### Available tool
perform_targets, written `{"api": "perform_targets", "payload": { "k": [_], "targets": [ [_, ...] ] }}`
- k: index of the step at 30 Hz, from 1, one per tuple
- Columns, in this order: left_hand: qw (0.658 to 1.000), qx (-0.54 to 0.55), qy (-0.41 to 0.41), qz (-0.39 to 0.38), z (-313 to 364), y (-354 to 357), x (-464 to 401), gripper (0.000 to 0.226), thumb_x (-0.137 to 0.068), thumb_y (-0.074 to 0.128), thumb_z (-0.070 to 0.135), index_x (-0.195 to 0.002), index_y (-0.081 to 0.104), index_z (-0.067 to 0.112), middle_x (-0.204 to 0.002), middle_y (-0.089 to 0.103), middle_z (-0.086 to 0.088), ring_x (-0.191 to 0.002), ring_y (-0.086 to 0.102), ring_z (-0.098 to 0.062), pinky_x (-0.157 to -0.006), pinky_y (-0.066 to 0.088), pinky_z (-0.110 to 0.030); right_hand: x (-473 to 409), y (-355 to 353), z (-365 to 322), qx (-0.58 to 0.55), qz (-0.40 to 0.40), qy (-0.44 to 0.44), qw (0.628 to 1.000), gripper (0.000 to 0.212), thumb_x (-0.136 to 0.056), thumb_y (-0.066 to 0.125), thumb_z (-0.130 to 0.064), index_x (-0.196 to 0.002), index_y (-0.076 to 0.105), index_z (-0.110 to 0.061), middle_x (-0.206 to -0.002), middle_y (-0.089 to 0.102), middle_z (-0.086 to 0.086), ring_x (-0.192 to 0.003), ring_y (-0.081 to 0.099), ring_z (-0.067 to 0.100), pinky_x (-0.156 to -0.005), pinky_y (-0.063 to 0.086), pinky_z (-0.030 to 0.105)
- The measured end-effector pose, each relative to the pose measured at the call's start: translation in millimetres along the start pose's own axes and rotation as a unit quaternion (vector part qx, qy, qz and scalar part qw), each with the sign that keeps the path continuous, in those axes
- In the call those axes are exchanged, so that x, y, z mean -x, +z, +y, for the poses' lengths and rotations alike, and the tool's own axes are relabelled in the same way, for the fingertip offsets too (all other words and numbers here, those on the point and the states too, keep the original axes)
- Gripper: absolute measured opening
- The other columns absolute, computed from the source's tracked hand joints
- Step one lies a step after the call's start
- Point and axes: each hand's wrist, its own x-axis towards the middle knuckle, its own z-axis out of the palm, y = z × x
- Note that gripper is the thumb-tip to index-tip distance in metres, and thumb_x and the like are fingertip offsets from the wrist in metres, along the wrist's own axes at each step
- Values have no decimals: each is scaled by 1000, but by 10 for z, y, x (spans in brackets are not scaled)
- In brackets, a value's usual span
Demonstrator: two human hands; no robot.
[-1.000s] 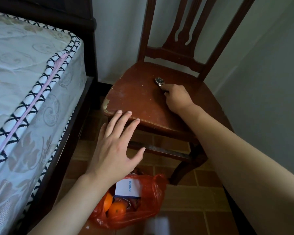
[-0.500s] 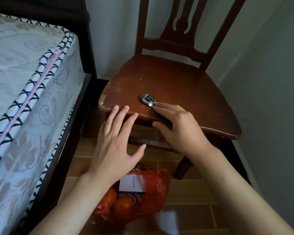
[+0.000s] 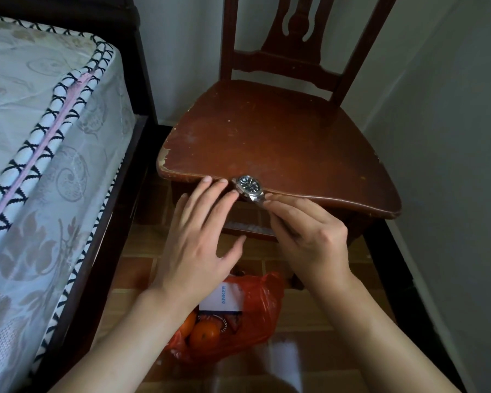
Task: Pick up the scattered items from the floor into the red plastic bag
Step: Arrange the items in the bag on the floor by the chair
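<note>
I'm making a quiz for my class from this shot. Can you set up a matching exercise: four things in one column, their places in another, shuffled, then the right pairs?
Things:
1. watch
2. oranges
3. mattress
4. left hand

Places:
A. inside the red bag on the floor
B. on the bed frame, left of the chair
C. at the seat's front edge, its band pinched by the right hand
D. open, fingertips by the seat's front edge, just left of the watch

Pairs: 1-C, 2-A, 3-B, 4-D
</note>
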Motion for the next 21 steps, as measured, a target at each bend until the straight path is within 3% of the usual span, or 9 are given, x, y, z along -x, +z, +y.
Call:
{"api": "perform_targets", "payload": {
  "k": [3, 6, 11, 15, 21],
  "targets": [
    [999, 39, 23, 12, 49, 51, 53, 59, -90, 77, 28, -141, 58, 5, -153, 50, -8, -150, 38, -22, -120, 39, -46, 127, -93, -54, -14, 6, 2, 1000, 14, -95, 74, -1, -108, 78, 1, -114, 76, 10, -111, 72, 15, -92, 60, 32],
    [991, 129, -8, 26, 107, 97, 116, 56, -87, 81, 24, -132, 56, 3, -147, 54, -7, -140, 52, -17, -114, 47, -34, 227, -165, -49, -33, -2, 0, 999, 13, -94, 75, 0, -106, 78, 2, -113, 76, 10, -112, 72, 15, -92, 60, 32],
    [956, 265, -108, -65, 132, 186, 193, 72, -86, 79, 34, -150, 46, 31, -146, 56, 15, -122, 64, -11, -99, 58, -38, 448, -154, 38, -77, -40, 6, 996, 12, -91, 77, 0, -103, 79, 0, -113, 77, 8, -112, 72, 12, -92, 60, 33],
    [954, 272, -96, -83, 124, 319, 283, 50, -90, 80, 18, -138, 68, 26, -130, 67, 16, -122, 64, -5, -99, 57, -33, 620, -77, 133, -102, -72, 36, 992, 13, -88, 80, 2, -100, 80, -3, -112, 77, 6, -110, 73, 10, -92, 60, 30],
    [971, 197, -107, -80, 58, 477, 427, 41, -75, 92, 15, -114, 81, 17, -106, 70, 9, -102, 65, 0, -87, 47, -7, 866, 87, 345, -153, -170, 172, 958, 17, -81, 81, 4, -87, 79, -12, -118, 74, -2, -108, 70, 3, -92, 59, 30]
  ]
}}
